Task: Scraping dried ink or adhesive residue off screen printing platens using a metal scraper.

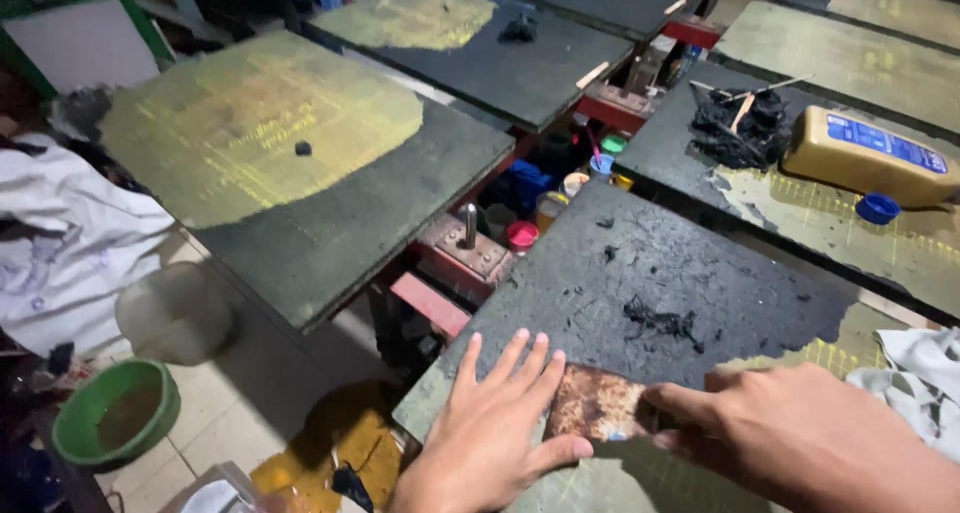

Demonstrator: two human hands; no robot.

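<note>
At the near edge of a black-coated printing board (660, 273), I see a rusty, flat rectangular metal scraper (598, 403) held blade-down against the surface, right where the dark coating gives way to bare yellow-green board. The right hand (800, 433) pinches the scraper's right end between thumb and fingers; the left hand (495, 428) lies flat beside it, fingers spread, its thumb touching the scraper's lower left corner.

I judge the step in hand to be scraping the old black layer off: curled shavings of black residue (660, 321) lie just beyond the blade. The next move calls for a firm, low-angled push away from the body, with the left hand steadying the board.

Further out, a neighbouring board holds a heap of black scrapings (740, 128) with a wooden stick (742, 111) in it, a mustard-yellow plastic bottle lying on its side (868, 155) and its blue cap (877, 208). Small pots, possibly of ink, crowd the gap between the boards (560, 198). A green plastic basin (115, 413) sits on the tiled floor at left.
</note>
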